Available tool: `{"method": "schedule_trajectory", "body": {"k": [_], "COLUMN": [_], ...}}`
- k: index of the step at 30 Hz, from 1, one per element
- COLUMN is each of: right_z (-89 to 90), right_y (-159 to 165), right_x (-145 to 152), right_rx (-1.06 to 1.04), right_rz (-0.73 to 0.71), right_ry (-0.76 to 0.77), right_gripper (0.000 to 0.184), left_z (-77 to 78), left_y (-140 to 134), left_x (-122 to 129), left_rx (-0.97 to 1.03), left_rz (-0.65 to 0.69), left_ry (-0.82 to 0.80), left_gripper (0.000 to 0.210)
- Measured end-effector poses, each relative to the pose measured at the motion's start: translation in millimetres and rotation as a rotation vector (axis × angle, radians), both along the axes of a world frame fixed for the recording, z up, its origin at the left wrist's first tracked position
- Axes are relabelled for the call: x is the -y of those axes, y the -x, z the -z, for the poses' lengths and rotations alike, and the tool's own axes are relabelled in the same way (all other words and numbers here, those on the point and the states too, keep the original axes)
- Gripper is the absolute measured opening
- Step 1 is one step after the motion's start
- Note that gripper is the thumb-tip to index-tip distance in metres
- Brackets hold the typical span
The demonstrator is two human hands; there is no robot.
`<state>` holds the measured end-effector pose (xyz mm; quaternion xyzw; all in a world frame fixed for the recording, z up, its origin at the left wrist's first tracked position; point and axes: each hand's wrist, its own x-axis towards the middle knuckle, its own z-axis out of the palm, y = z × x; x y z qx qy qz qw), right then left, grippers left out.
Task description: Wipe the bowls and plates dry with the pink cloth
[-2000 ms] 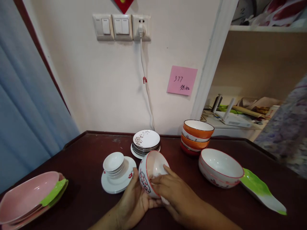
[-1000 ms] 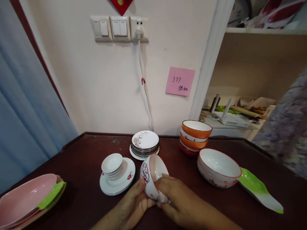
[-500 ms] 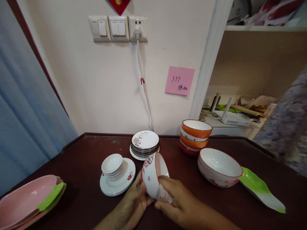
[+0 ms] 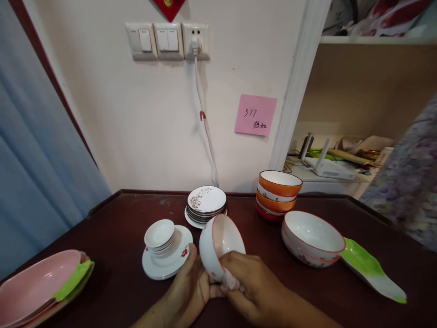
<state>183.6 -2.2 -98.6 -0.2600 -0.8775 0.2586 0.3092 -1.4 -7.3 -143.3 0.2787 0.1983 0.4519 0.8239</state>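
A white bowl (image 4: 210, 248) with a red rim is tilted over the near middle of the table, its opening turned up and to the right. My left hand (image 4: 193, 287) cradles it from below and the left, with the thumb raised beside the wall and the fingers partly hidden under the base. My right hand (image 4: 254, 284) is closed over the near side of the rim, fingers reaching inside. Bunched between my right hand and the bowl's outside is a pale, crumpled cloth or tissue (image 4: 231, 280); which of these I cannot tell.
Small white bowls (image 4: 159, 234) sit on white plates (image 4: 153, 269), left of my hands. Behind stand stacked patterned plates (image 4: 206, 200). Orange and white bowls (image 4: 280, 184), larger red-rimmed bowls (image 4: 312, 241) and a green-white dish (image 4: 370, 269) are right; pink dishes (image 4: 41, 278) lie far left.
The bowl has turned in my hands, so its flower print has moved out of sight and more of its inside shows. My left thumb has come off its wall.
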Motion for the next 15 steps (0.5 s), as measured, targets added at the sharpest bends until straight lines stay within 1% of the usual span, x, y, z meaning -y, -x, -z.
{"method": "schedule_trajectory", "body": {"k": [2, 4, 6, 8, 12, 15], "right_z": [0.1, 1.8, 5.0, 8.0, 6.9, 2.0], "right_y": [0.4, 1.6, 4.0, 6.1, 4.5, -0.6], "right_x": [0.7, 0.7, 0.7, 1.1, 1.4, -1.5], "right_rx": [-0.112, -0.237, -0.328, -0.364, -0.298, -0.151], "right_rz": [0.076, 0.117, 0.129, 0.117, 0.013, -0.02], "right_ry": [0.09, 0.211, 0.319, 0.377, 0.357, 0.258], "right_gripper": [0.01, 0.007, 0.008, 0.01, 0.016, 0.016], "left_z": [-0.3, -1.3, -2.3, -2.0, 2.9, 7.4], "left_y": [0.2, 0.0, -0.4, -0.3, 1.4, 2.5], "left_x": [0.7, 1.6, 2.7, 3.7, 4.9, 4.3], "left_rx": [-0.03, -0.072, -0.097, -0.095, -0.067, -0.033], "left_rz": [0.023, 0.019, -0.024, -0.069, -0.091, -0.098], "left_ry": [-0.085, -0.152, -0.16, -0.137, -0.118, -0.124], "left_gripper": [0.05, 0.06, 0.066, 0.065, 0.064, 0.056]}}
